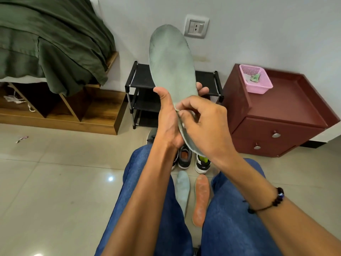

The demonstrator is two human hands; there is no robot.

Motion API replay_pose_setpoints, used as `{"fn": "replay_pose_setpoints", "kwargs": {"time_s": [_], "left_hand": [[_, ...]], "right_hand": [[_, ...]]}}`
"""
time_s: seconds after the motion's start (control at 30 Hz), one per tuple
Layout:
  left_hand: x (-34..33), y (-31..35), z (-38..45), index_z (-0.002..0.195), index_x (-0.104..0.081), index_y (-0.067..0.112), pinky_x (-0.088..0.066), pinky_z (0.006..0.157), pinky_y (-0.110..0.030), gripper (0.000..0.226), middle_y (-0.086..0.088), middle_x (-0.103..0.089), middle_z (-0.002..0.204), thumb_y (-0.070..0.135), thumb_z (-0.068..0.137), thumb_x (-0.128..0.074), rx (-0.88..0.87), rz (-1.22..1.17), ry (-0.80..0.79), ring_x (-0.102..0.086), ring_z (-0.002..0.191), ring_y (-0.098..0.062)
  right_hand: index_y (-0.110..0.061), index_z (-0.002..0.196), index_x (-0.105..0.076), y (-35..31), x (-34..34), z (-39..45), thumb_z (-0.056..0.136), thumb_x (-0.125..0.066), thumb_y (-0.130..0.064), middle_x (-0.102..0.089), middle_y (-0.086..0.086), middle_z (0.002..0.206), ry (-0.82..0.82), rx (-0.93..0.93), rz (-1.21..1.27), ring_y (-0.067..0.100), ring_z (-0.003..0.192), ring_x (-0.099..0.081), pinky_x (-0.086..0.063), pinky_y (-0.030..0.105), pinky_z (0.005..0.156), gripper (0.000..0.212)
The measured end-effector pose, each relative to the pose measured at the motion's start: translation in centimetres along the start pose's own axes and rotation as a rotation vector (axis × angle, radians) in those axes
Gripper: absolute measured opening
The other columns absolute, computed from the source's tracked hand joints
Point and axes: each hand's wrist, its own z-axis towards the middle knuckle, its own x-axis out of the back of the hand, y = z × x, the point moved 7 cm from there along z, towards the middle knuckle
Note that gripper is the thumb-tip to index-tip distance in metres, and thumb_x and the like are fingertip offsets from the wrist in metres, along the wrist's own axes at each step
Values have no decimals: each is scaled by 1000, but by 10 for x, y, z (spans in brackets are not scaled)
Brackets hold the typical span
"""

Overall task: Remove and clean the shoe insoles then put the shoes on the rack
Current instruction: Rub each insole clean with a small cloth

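A pale grey-green insole (pixel 170 61) stands upright in front of me, toe end up. My left hand (pixel 167 117) grips its lower half, thumb in front and fingertips showing behind its right edge. My right hand (pixel 204 124) has its fingers curled on the heel end, pinching it. Below my hands, black-and-white shoes (pixel 184 158) stand on the floor, partly hidden by my arms. Two more insoles lie between my knees: a grey-green one (pixel 182 189) and an orange one (pixel 201 198). The black shoe rack (pixel 137 85) stands against the wall behind the raised insole.
A dark red bedside cabinet (pixel 276 115) with a pink basket (pixel 255 78) on top stands right of the rack. A wooden bed frame (pixel 103 111) with a green blanket is at the left. Tiled floor (pixel 55 172) spreads to the left. My legs in jeans fill the bottom.
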Motion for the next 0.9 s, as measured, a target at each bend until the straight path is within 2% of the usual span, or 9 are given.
{"fn": "replay_pose_setpoints", "kwargs": {"time_s": [0.13, 0.2, 0.27, 0.4, 0.53, 0.63, 0.7, 0.8, 0.9], "left_hand": [[-6, -2, -1, 102, -59, 5, -56, 76, -32, 100, -10, -67, 85, 83, 74, -3, 77, -24, -52, -67, 76, -20], [-8, -2, 0, 114, -52, 5, -57, 72, -30, 103, -10, -68, 86, 81, 74, 3, 59, 6, -68, -67, 80, -20], [-9, 2, 2, 128, -47, 9, -52, 79, -33, 100, -10, -65, 101, 80, 75, 1, 10, 22, -56, -62, 95, -22], [-7, -1, 2, 115, -56, 14, -45, 91, -35, 85, -7, -65, 98, 75, 83, -6, 1, -42, -27, -59, 99, -21], [3, -2, 0, 126, -51, 2, -40, 104, -36, 99, -19, -60, 116, 78, 81, -8, 50, -17, 5, -59, 110, -26], [4, -2, -3, 104, -68, 3, -39, 102, -40, 104, -12, -69, 95, 81, 78, -5, 87, -13, -24, -67, 88, -21], [1, -3, -4, 95, -72, 6, -45, 94, -38, 102, -9, -69, 90, 82, 77, -7, 118, -39, -29, -67, 82, -20], [-1, -3, -2, 114, -60, 5, -49, 87, -35, 100, -12, -67, 98, 81, 78, -6, 144, -60, -23, -64, 91, -23], [-2, 3, -4, 110, -61, 13, -53, 79, -33, 84, -8, -70, 93, 71, 88, -5, 85, -58, 1, -65, 85, -20]], "right_hand": [[-26, 76, -68, 12, 13, 5, 79, -66, -1, -66, -14, 75, -176, -147, 226, -3, 72, -61, -49, 19, 76, 26], [-22, 80, -69, 10, 30, 22, 80, -65, 0, -64, -17, 74, -97, -71, 164, -7, 68, -57, -47, 12, 71, 23], [-11, 83, -71, 1, 41, 40, 79, -62, 1, -63, -14, 75, 8, 77, 1, -5, 68, -56, -43, 7, 69, 15], [-5, 79, -67, -4, 14, 48, 75, -56, 1, -66, 9, 77, 6, 297, -404, 28, 76, -61, -40, 27, 70, 12], [-7, 80, -67, -3, -1, 11, 76, -55, 0, -68, 4, 81, 44, 145, -131, 22, 80, -63, -49, 38, 74, 15], [-16, 81, -69, 6, -7, -9, 81, -61, 0, -69, -3, 85, -130, -86, 177, 9, 84, -63, -50, 29, 80, 18], [-22, 77, -69, 12, -3, -10, 81, -64, 1, -67, -8, 78, -212, -144, 273, 0, 74, -61, -48, 18, 73, 24], [-27, 76, -67, 11, 23, 11, 80, -63, 3, -64, -16, 74, -75, -61, 197, -5, 71, -58, -44, 11, 70, 30], [-10, 81, -69, 0, 41, 42, 78, -58, 0, -65, -6, 78, 96, 163, -84, 2, 73, -58, -43, 13, 70, 15]]}}
